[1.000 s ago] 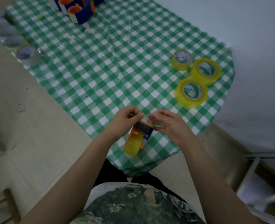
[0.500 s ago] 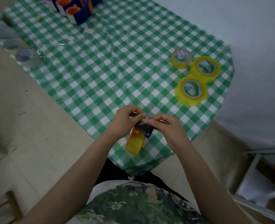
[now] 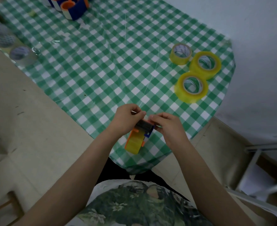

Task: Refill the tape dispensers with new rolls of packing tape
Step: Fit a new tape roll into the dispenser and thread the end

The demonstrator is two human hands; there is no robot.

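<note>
Item 1. Leaf-print shirt [image 3: 134,204], lowest in the head view; both bare forearms reach forward from it.

Item 2. Tape dispenser [image 3: 142,129], orange and blue. It is held in the air over the near edge of the table, head end up and a yellow roll [image 3: 133,143] seated in its lower end.

Item 3. Left hand [image 3: 126,119], on the dispenser's left side. The fingers are curled, and thumb and forefinger are pinched together at the top of the head.

Item 4. Right hand [image 3: 168,126], on the dispenser's right side, its fingers curled over the head end. Whether either hand pinches a tape end cannot be told.

Item 5. Green-and-white checked tablecloth [image 3: 93,62], covering the table.

Item 6. Three loose yellow tape rolls, lying flat near the right edge:
- the nearest [image 3: 190,95]
- a second [image 3: 204,75] just behind it
- a smaller third [image 3: 180,60] to the left, touching or nearly so

Item 7. Greyish rolls [image 3: 19,53] in a line along the left edge, blurred.

Item 8. Blue-and-orange dispensers [image 3: 72,8], grouped at the far end and partly cut off.
</note>
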